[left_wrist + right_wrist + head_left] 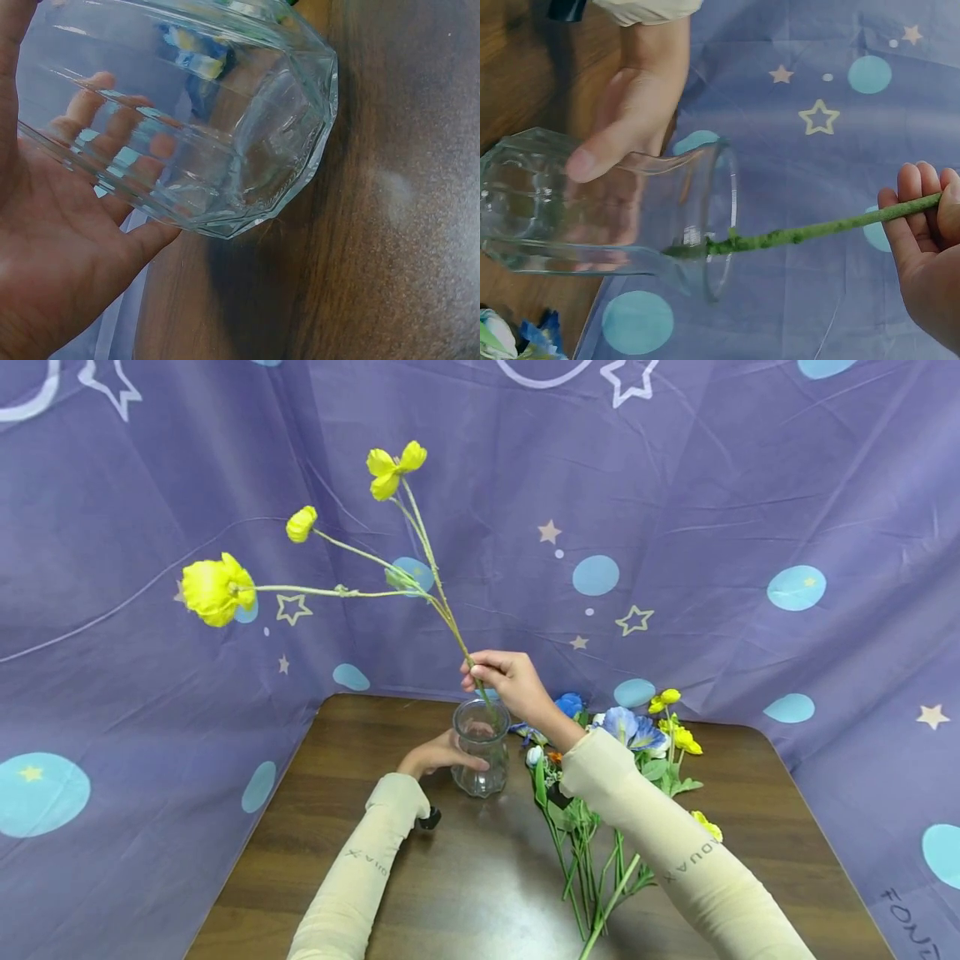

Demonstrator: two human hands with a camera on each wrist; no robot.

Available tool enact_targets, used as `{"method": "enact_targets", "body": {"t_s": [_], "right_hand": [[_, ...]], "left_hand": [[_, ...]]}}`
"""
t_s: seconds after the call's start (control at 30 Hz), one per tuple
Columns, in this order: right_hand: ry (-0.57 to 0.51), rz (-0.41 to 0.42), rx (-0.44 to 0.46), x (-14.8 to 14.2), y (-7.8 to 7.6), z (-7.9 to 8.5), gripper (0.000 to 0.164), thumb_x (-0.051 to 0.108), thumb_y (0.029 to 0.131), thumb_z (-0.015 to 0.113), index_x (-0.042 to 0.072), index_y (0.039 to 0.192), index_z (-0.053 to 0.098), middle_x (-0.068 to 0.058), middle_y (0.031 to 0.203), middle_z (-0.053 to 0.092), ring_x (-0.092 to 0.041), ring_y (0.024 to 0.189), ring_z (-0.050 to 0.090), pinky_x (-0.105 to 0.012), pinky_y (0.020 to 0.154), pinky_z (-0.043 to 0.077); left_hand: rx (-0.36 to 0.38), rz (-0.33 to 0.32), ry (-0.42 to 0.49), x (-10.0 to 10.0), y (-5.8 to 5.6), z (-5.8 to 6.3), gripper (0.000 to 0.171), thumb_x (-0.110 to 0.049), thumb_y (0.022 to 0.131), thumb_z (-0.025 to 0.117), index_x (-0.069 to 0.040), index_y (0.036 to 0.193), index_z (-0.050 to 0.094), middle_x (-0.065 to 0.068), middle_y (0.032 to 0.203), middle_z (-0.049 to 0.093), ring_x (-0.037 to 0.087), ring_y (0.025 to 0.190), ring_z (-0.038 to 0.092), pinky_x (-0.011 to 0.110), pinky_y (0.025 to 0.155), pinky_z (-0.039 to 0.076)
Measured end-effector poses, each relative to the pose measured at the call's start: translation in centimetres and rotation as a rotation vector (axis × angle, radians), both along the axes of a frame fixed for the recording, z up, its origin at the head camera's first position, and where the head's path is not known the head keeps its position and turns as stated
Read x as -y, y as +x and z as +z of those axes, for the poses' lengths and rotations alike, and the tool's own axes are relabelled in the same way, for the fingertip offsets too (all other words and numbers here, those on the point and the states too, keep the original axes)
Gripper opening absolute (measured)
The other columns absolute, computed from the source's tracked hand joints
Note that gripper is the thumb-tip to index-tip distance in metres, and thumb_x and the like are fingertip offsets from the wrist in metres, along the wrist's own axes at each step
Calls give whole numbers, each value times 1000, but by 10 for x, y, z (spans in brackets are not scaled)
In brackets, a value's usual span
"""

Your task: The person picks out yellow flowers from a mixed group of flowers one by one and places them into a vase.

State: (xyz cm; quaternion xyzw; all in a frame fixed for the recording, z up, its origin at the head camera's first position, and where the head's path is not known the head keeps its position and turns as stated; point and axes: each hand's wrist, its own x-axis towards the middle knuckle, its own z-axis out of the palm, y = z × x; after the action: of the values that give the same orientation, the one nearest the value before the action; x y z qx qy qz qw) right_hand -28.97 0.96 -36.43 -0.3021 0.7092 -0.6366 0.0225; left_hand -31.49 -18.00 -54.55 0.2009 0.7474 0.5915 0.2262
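A clear glass vase [480, 760] stands upright on the wooden table. My left hand [444, 753] is curled round its side, thumb on the near face, fingers seen through the glass in the left wrist view. Above the rim, my right hand [512, 681] pinches the green stem [802, 234] of a branching yellow flower spray between thumb and fingers. The stem's lower end is just inside the vase mouth in the right wrist view. Its yellow blooms [217, 591] spread up and to the left, well above the table.
Right of the vase lies a pile of artificial flowers, with blue blooms [626, 728], yellow blooms [684, 739] and green stems [588, 877] reaching the near side. The right forearm passes over them. A purple patterned cloth [675, 527] hangs behind the table [330, 752].
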Motion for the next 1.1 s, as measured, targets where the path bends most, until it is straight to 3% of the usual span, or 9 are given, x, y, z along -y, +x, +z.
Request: {"method": "enact_targets", "body": {"t_s": [0.33, 0.53, 0.67, 0.8, 0.9, 1.1], "right_hand": [[91, 52, 32, -4, -4, -11, 23, 2, 102, 55, -13, 111, 70, -32, 106, 71, -18, 91, 75, -34, 93, 61], [172, 68, 32, -7, -6, -17, 23, 5, 104, 54, -9, 107, 72, -25, 100, 74, -32, 96, 72, -36, 95, 60], [188, 73, 54, -7, -7, -22, 24, 4, 104, 53, -10, 106, 71, -28, 99, 73, -38, 96, 72, -42, 93, 61], [206, 77, 64, -6, -9, -25, 23, 3, 104, 52, -12, 105, 70, -29, 98, 72, -37, 92, 73, -55, 93, 58], [219, 79, 80, -6, -10, -26, 23, 2, 104, 52, -14, 104, 69, -30, 96, 72, -32, 88, 73, -58, 92, 58], [274, 82, 81, -6, -15, -31, 24, 3, 105, 51, -15, 102, 66, -26, 91, 72, -25, 85, 73, -47, 88, 61]], "left_hand": [[25, 14, -22, -1, -1, 2, 80, -8, 80, 84, -5, 149, 44, 16, 149, 54, 30, 135, 53, 48, 118, 41], [27, 13, -22, -1, 0, 2, 82, -6, 80, 84, -5, 150, 42, 17, 149, 53, 33, 136, 52, 50, 117, 42], [33, 9, -17, -1, 1, 2, 82, -6, 80, 83, -4, 151, 41, 18, 149, 53, 34, 136, 52, 50, 118, 41], [31, 5, -14, -1, 0, 1, 83, -6, 81, 83, -4, 152, 40, 19, 150, 52, 34, 137, 51, 49, 118, 41], [17, 2, -10, -1, -1, 0, 85, -6, 81, 83, -4, 153, 38, 18, 152, 49, 34, 139, 48, 48, 119, 40], [7, -4, -11, 0, -2, -2, 87, -6, 81, 83, -5, 154, 35, 18, 156, 45, 35, 141, 45, 47, 119, 40]]}}
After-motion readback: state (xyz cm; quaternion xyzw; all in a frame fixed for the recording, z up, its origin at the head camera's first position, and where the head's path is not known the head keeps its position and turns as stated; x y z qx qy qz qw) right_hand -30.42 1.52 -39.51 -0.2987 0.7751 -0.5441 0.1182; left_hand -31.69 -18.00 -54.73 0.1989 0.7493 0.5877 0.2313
